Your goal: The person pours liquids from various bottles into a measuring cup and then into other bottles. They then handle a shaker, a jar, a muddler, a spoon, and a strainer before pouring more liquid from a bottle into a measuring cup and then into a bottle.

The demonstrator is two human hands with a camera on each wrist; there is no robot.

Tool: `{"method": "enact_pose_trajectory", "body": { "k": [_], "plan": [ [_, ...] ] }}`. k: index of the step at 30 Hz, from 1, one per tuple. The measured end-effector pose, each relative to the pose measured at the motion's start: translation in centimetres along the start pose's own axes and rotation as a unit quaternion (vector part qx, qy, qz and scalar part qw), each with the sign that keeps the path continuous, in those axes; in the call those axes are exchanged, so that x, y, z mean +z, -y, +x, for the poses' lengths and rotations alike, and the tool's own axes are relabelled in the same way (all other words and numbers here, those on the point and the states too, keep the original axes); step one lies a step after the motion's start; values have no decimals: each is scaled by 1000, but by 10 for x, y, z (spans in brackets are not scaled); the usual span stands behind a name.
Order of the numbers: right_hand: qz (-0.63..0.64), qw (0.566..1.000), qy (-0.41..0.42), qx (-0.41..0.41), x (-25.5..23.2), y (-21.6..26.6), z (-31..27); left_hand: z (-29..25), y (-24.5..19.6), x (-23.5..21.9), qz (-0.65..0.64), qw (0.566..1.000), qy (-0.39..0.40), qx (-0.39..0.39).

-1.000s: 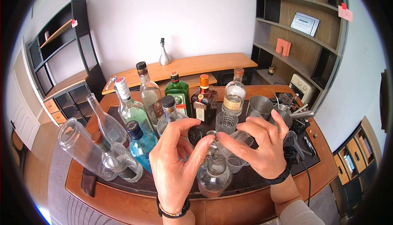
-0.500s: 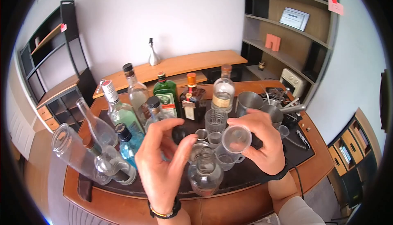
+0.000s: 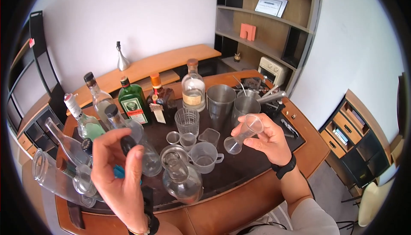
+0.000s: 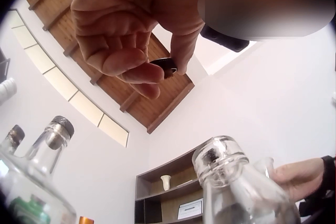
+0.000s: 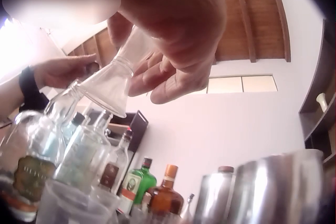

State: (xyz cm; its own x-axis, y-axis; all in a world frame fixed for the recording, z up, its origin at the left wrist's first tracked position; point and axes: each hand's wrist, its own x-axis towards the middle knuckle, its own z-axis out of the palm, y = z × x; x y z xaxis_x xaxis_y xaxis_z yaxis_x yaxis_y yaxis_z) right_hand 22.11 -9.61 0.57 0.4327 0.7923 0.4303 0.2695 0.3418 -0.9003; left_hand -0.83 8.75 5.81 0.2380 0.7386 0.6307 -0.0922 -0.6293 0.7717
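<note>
At lower left, the left hand pinches a black cap; at lower centre, the glass bottle stands uncapped. Right of centre, the right hand grips a clear double-ended measure apart from the bottle's mouth, leaving it unobstructed. Metal cups stand beyond.

Your right wrist carries a black band; your left wrist carries a dark band. Your right sleeve is light grey.

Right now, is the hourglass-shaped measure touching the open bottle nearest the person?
Apart. The head view shows dark tabletop and the handled cup between the hourglass-shaped measure and the open bottle.
</note>
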Motion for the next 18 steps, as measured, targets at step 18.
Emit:
{"method": "enact_pose_trajectory", "body": {
  "k": [18],
  "plan": [
    [-168, 966, 122, 151, -16, -82, -51, 1, 1, 0, -10, 1000, -12, 22]
  ]
}}
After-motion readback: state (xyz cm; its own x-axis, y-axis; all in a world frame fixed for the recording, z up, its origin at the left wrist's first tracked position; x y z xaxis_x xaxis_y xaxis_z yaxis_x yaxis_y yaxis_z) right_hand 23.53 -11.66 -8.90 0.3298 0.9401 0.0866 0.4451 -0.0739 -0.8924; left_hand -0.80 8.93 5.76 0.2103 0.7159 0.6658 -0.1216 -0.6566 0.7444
